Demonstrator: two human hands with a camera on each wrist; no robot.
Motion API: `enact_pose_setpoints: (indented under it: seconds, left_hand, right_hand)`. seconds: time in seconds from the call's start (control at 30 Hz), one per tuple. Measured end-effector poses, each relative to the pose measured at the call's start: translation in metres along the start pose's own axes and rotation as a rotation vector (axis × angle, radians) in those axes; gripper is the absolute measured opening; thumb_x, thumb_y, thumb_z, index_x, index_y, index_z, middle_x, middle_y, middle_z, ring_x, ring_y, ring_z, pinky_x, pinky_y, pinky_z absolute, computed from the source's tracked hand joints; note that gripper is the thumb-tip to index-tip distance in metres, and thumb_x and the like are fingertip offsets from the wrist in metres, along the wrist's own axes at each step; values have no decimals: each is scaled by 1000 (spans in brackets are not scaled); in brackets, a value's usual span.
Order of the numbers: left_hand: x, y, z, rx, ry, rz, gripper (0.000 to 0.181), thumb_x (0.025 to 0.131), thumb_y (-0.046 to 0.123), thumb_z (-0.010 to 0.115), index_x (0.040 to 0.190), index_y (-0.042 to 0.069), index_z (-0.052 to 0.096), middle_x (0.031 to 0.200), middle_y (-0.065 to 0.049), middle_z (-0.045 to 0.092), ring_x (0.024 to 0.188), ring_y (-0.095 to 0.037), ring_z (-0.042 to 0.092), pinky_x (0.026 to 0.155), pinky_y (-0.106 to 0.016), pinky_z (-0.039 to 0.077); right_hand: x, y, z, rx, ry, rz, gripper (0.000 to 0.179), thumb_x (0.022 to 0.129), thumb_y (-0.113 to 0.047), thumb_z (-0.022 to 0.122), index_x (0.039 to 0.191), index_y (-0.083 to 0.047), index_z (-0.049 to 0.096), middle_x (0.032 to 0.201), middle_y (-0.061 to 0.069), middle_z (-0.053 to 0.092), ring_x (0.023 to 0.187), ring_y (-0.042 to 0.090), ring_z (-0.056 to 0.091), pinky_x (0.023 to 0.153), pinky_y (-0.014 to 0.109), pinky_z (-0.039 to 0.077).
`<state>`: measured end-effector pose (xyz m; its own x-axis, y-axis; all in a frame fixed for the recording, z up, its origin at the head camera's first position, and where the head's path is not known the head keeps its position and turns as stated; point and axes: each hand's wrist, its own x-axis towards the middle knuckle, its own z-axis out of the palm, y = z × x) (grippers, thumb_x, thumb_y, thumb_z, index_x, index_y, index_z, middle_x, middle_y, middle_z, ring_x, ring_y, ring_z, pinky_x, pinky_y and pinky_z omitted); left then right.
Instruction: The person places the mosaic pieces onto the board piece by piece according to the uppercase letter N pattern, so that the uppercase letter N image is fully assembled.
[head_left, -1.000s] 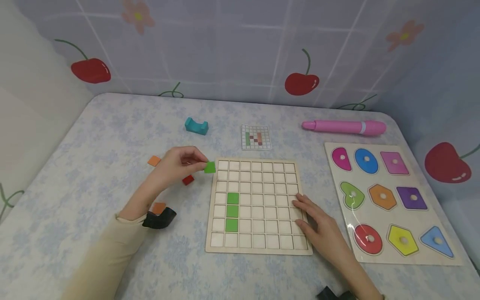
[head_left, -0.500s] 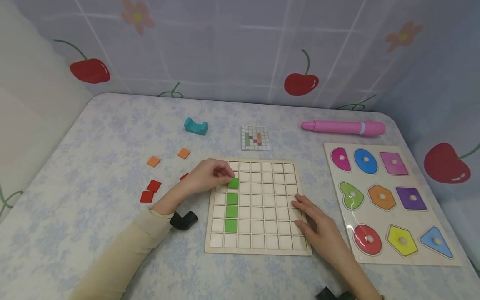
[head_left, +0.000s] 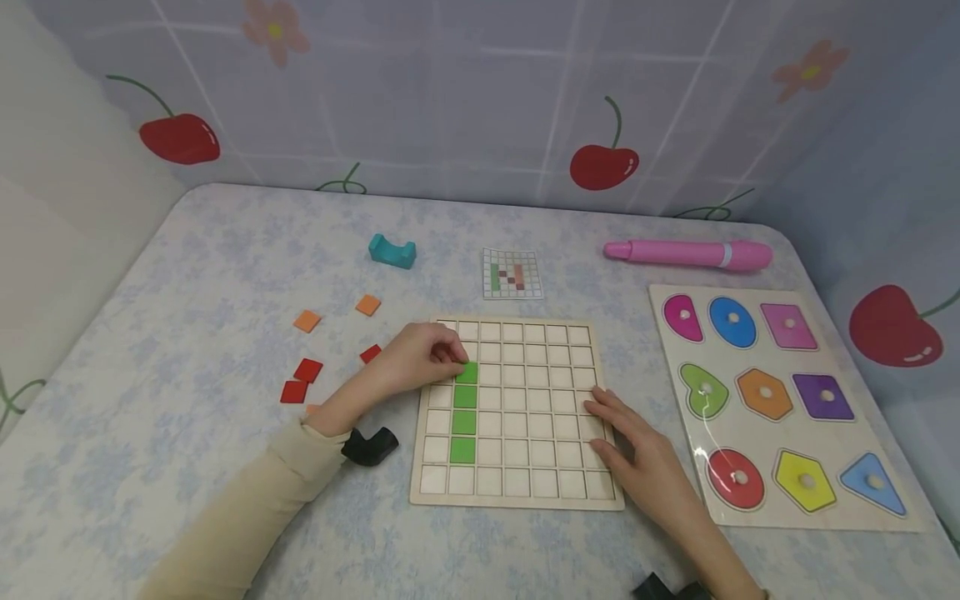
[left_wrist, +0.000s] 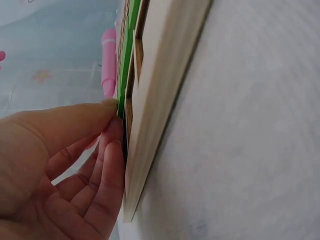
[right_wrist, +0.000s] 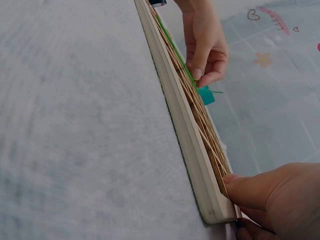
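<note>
My left hand (head_left: 427, 358) is over the upper left of a wooden grid board (head_left: 525, 507), its thumb and fingertips pinching the edge of a green square tile (head_left: 467, 372). That tile lies at or in a cell, directly above other green tiles (head_left: 464, 422) in the same column. In the left wrist view, thumb and index finger meet at the green edge (left_wrist: 120, 102); how deep the tile sits cannot be told. My right hand (head_left: 637, 450) rests on the board's right edge with relaxed fingers; the right wrist view has its thumb (right_wrist: 245, 189) against the rim.
Left of the board lie loose orange tiles (head_left: 307, 321) and red tiles (head_left: 308, 370), one orange tile partly hidden by the left wrist. Behind it are a teal holder (head_left: 392, 252), a small pattern card (head_left: 513, 274) and a pink pen (head_left: 686, 255). A shape puzzle (head_left: 765, 500) lies right.
My left hand has carried the green tile rightward from beside the board onto the grid, then lowered it slightly towards the green column. The right hand has stayed on the board's edge.
</note>
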<state>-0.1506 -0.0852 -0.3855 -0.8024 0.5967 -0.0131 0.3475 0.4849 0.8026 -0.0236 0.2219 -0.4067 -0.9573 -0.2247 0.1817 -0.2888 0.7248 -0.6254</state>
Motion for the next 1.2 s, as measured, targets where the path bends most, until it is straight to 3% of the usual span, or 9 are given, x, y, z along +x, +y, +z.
enact_pose_setpoints:
  seconds: [0.3,0.4,0.53,0.7,0.9,1.1,1.2]
  left_hand:
    - [-5,4,-3,23,18,9,7,83,4,70,88,7,68,76,3,59,69,-11,55,64,-27,47]
    - [-16,11,-18,-15,46,-16,10,84,6,70,94,6,69,80,2,60,73,-13,56,68,-29,48]
    - [-45,13,-51,-41,107,-47,17,86,9,69,102,2,68,89,-2,62,81,-16,57,74,-31,49]
    - [-92,-10,-90,-25,163,-152,25,88,18,68,106,1,65,100,-7,63,87,-18,58,74,-28,50]
    - [-136,-45,-111,-4,145,-327,30,87,24,69,108,3,66,104,-8,63,89,-17,60,75,-25,49]
    - [-153,-72,-115,-6,93,-345,28,85,20,71,106,2,67,97,-7,64,83,-14,61,71,-25,49]
    - [-153,-78,-113,16,82,-303,28,83,19,74,106,4,67,95,-6,62,81,-13,58,70,-23,47]
  right_hand:
    - [-1,-1,0,-1,0,-4,51,79,3,72,127,-6,57,138,9,46,126,30,41,96,7,19]
    - [-2,-1,0,1,2,-10,51,79,3,72,127,-5,57,138,10,46,126,30,41,96,7,19]
    - [-2,0,0,1,5,-17,51,79,4,72,126,-5,57,137,10,47,126,31,41,96,7,19]
    - [-1,-1,-1,-3,1,-11,52,78,3,72,127,-6,57,138,9,46,126,30,41,97,8,19]
    - [0,-1,0,2,-3,-4,52,79,3,72,127,-7,57,138,8,46,127,29,40,97,8,19]
    - [0,0,0,0,-2,-4,52,79,3,72,127,-7,57,138,8,46,127,29,41,97,8,19]
    - [0,-1,-1,-2,-3,-5,52,79,3,72,128,-7,57,138,8,46,127,29,40,97,8,19]
